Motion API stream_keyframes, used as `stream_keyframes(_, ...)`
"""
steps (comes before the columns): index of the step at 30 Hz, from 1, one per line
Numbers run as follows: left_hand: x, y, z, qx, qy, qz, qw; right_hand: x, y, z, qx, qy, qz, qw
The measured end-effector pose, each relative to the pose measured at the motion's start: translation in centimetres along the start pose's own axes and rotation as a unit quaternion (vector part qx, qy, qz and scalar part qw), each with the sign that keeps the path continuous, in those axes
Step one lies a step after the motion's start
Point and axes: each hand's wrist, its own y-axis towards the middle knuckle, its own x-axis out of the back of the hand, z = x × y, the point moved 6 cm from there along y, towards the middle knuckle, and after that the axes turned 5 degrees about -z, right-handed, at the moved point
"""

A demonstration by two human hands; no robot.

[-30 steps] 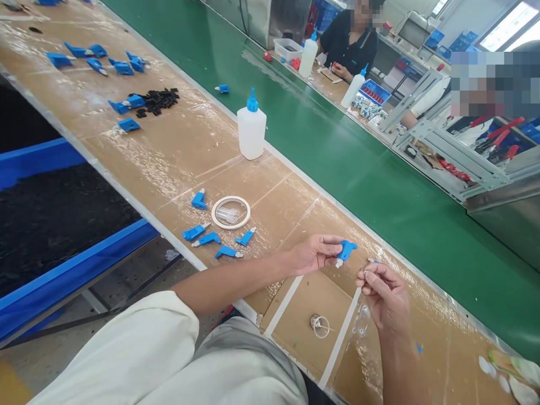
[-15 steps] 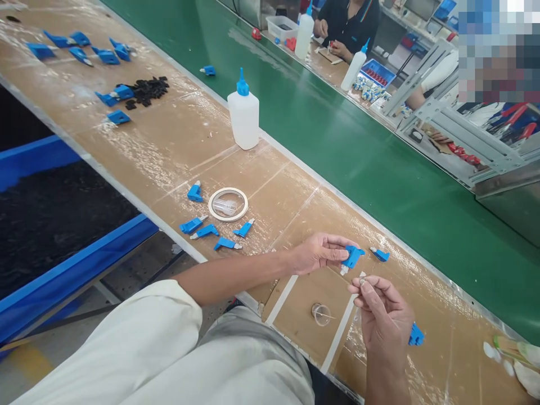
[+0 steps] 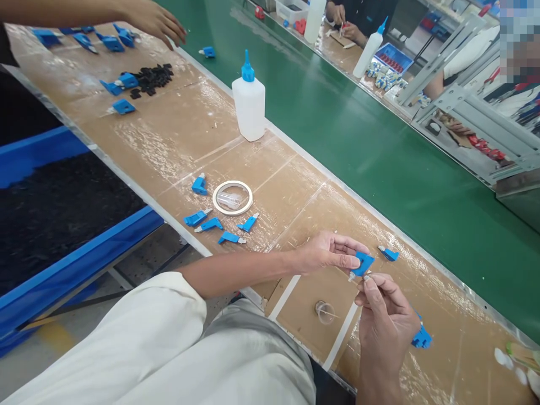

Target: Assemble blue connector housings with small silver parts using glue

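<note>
Between the thumb and fingers of my left hand (image 3: 331, 253) is a small blue plastic part (image 3: 363, 263) with a pale tip pointing down. My right hand (image 3: 386, 315) is pinched close against the part's lower edge; the tiny thing at its fingertips is too small to make out. Just beyond my hands lies another blue part with a pale end (image 3: 388, 254). More blue pieces (image 3: 422, 333) show beside my right wrist, partly hidden by it. A small clear cup (image 3: 325, 313) with a thin stick in it stands nearer my body.
Several blue parts (image 3: 231, 238) lie around a tape roll (image 3: 233, 198). A white squeeze bottle (image 3: 250, 107) stands by the green belt (image 3: 337, 140). Further left are black pieces (image 3: 154, 79), more blue parts and another person's arm (image 3: 143, 19). A co-worker's hands (image 3: 350, 31) show across the belt.
My right hand has come up to the blue part, which is now turned differently in my left hand. Another person's arm has entered at the top left. The view has shifted slightly.
</note>
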Motion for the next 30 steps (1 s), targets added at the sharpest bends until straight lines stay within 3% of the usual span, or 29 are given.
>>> stream_keyframes(15, -0.3, -0.3, -0.4, 0.028, 0.010, -0.011, 1.000, 0.0, 0.2, -0.6, -0.011, 0.016, 0.007, 1.000)
stream_keyframes(23, 0.4, -0.1, 0.0, -0.038, 0.088, -0.032, 0.995, 0.2, 0.1, -1.2, 0.002, 0.004, 0.007, 1.000)
stream_keyframes(30, 0.2, -0.8, -0.4, -0.053, 0.139, -0.038, 0.988, 0.3, -0.1, -1.5, 0.041, 0.006, 0.027, 0.999)
